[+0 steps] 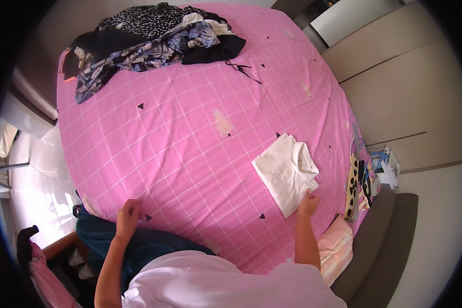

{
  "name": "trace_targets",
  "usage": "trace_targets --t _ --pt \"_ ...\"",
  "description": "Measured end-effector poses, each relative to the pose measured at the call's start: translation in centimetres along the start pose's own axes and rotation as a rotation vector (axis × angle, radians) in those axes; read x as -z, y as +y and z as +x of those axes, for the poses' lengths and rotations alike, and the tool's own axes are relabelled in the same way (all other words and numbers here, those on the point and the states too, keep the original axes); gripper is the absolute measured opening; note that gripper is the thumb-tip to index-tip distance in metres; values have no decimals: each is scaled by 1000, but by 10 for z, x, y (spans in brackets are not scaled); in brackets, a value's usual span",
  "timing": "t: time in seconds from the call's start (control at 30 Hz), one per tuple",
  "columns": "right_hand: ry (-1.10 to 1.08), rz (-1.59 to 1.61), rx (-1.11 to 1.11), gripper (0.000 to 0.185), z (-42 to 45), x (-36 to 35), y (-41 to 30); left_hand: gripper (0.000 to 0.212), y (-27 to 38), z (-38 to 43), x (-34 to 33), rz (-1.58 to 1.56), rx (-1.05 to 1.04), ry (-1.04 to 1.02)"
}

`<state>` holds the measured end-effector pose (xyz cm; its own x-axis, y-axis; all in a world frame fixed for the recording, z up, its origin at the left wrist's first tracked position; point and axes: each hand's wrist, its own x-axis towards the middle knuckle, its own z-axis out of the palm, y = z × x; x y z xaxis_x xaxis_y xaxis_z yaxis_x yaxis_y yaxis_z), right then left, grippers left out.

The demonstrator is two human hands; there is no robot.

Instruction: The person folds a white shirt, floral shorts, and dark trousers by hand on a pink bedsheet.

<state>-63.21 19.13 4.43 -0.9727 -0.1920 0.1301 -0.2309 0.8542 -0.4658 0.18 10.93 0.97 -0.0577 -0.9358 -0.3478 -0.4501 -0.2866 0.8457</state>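
Note:
A white collared shirt point(283, 173), folded into a compact rectangle, lies on the pink checked bed sheet point(192, 161). Its collar points to the right. My right hand point(308, 204) is at the shirt's lower right edge, with thumb and fingers pinched on the fabric. Over the near edge of the bed, my left hand point(128, 217) hangs with loosely curled fingers and holds nothing. A wide gap of bed sheet separates it from the shirt.
A heap of dark patterned clothes point(158, 42) covers the far left of the bed. Hangers or straps point(358, 184) lie at the right edge, near a grey headboard point(389, 238). Pale pink fabric point(337, 244) lies close to my right forearm. Beige cabinets point(400, 92) stand beyond.

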Motion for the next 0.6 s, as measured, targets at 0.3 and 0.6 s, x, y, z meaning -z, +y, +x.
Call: trace_targets --t 0.3,0.6 --pt "-100 -140 777 35 106 -73 -131 11 -16 -7 -1 26 -93 52" --pt "-464 -514 752 63 113 -123 -190 9 -15 -7 -3 20 -51 81"
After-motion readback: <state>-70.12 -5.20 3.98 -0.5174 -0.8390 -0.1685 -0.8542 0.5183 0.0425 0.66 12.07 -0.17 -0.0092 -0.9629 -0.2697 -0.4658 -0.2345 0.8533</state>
